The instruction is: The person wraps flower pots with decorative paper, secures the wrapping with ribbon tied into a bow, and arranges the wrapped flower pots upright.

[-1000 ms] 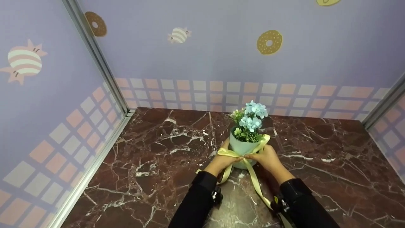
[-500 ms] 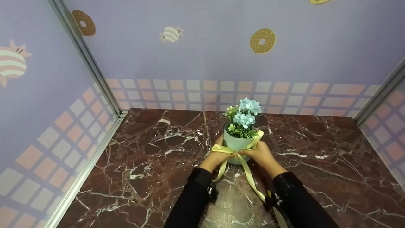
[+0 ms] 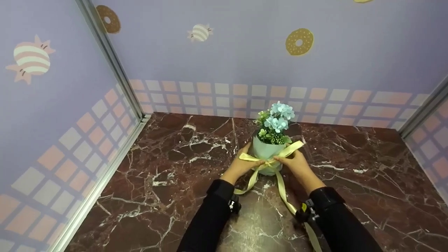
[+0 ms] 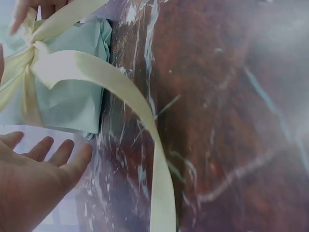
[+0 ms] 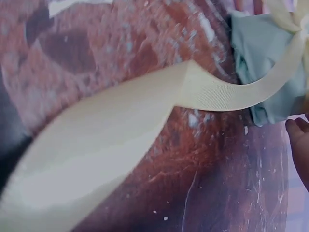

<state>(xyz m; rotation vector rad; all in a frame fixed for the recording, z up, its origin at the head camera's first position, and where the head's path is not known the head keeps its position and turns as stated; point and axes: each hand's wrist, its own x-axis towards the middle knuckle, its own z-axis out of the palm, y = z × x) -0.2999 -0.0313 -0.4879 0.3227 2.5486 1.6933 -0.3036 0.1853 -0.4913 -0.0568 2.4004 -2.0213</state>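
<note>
A flower pot (image 3: 269, 149) wrapped in pale green paper holds light blue flowers (image 3: 279, 117) and green leaves. A pale yellow ribbon (image 3: 268, 163) is tied round it in a bow, its tails trailing over the tabletop. My left hand (image 3: 243, 163) is at the pot's left side, its thumb reaching toward the knot; in the left wrist view its fingers (image 4: 72, 159) spread loosely below the wrapping. Opposite, my right hand (image 3: 296, 165) has its thumb beside the knot under the right loop. The right wrist view shows fingertips (image 5: 295, 130) close to the wrapping's edge.
The dark red marbled tabletop (image 3: 182, 157) meets a lilac back wall (image 3: 238, 63) behind the pot and a side wall (image 3: 63, 115) at the left. One long ribbon tail (image 3: 311, 236) runs beside the right sleeve (image 3: 344, 224).
The thumbs have drawn apart from the middle, so the knot shows between them. The bow's right loop sticks out farther to the right. The head view has shifted slightly.
</note>
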